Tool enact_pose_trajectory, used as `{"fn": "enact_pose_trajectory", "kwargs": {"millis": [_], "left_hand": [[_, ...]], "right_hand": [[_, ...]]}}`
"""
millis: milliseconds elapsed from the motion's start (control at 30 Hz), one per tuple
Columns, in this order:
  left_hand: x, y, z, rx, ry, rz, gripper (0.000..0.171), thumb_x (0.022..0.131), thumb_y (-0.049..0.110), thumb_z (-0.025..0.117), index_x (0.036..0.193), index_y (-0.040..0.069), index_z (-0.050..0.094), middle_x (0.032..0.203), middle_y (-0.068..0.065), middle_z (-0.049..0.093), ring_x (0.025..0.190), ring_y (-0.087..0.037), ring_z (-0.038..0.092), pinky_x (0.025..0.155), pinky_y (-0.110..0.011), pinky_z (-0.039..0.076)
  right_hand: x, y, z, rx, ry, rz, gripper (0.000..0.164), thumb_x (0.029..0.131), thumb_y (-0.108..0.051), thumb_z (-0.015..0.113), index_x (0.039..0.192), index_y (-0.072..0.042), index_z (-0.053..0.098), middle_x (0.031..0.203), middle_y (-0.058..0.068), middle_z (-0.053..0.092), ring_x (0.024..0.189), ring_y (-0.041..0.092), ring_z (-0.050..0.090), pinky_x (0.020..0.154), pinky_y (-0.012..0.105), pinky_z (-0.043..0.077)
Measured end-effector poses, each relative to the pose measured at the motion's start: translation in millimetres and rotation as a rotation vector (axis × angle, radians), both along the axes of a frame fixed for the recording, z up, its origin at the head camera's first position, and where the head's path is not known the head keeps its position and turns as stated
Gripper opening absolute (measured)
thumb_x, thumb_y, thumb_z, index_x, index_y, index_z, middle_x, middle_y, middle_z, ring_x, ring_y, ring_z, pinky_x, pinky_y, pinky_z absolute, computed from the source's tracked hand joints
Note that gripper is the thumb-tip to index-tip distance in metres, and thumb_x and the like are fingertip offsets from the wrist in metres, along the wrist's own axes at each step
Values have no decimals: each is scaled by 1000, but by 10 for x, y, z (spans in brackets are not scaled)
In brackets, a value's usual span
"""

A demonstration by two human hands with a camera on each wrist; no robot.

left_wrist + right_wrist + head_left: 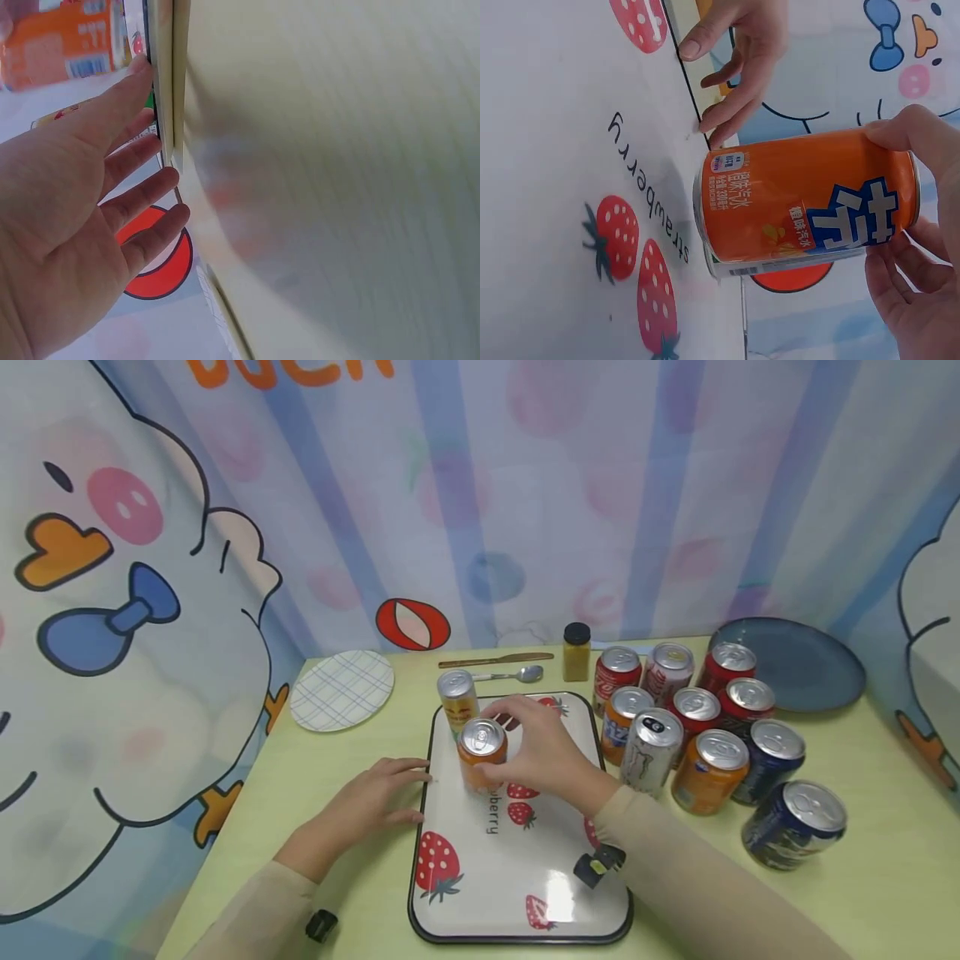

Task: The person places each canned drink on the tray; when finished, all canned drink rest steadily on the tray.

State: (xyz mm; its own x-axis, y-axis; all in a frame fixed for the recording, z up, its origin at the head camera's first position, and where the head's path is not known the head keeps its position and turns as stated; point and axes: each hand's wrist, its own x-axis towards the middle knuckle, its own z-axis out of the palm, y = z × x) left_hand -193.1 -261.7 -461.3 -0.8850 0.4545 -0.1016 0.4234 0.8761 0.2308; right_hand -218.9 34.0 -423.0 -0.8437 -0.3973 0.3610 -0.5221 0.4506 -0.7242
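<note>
I'm watching the right hand [536,747] holding an orange can [802,199] over the upper-middle of the strawberry tray [487,885], centre of the head view. Its fingers are curling round the can's upper part, thumb opposing, spread just to can width. I'm guessing that high grip is keeping the base unobstructed and the can roughly upright. Can't tell whether the base is touching the tray.

A slim can [459,697] is standing just behind it, up-left in the frame; contact between the two is unclear.

The left hand [375,806] is resting by the tray's left edge, fingers loosely spread, holding nothing. Possibly it's there for steadying the tray; I'm not seeing whether it's pressing.

The other cans [696,703] are standing bunched right of the tray, probably for easy right-hand reach. The knife [517,658], spoon [528,674] and jar [576,662] are sitting along the tabletop's [375,897] far side, presumably keeping out of the hands' way.
</note>
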Motion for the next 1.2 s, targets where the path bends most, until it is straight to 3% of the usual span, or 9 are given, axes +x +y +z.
{"fn": "enact_pose_trajectory", "kwargs": {"millis": [300,633,833,967,1100,1200], "left_hand": [[-7,4,-21,19,-25,27,61,87,45,81,141,21,64,157,-2,51,144,-29,48,119,-50,45],[-10,17,-19,17,-26,29,61,86,43,82,140,21,65,156,-4,53,145,-30,48,118,-52,44],[-17,57,-25,30,-32,30,60,87,41,82,140,20,65,156,-4,53,144,-31,49,118,-53,45],[-16,68,-39,43,-38,26,59,87,42,82,140,21,65,156,-4,52,144,-31,50,118,-52,45],[-10,46,-46,32,-9,15,58,86,40,83,138,20,66,154,-5,55,142,-31,52,116,-52,47],[-14,30,-52,32,7,5,58,85,40,83,138,20,66,153,-5,55,141,-31,52,115,-52,48]], "right_hand": [[-178,-297,-121,-20,-49,21,58,72,-26,95,121,-14,66,119,1,67,106,19,64,94,44,61],[-180,-353,-163,13,-86,-3,59,75,-30,94,125,-18,66,124,-1,66,111,20,63,97,45,59],[-1,-138,-64,57,-106,-23,64,84,-32,88,139,-17,60,144,2,58,127,24,59,106,45,56],[187,125,71,91,-70,-28,52,88,-27,84,135,-17,64,143,2,59,132,25,57,111,49,52],[376,408,201,122,-32,45,38,90,-26,82,125,-22,69,136,-2,65,132,23,59,111,50,52],[502,650,272,134,-47,115,34,90,-25,82,121,-26,70,129,-9,67,124,15,63,105,43,57]]}}
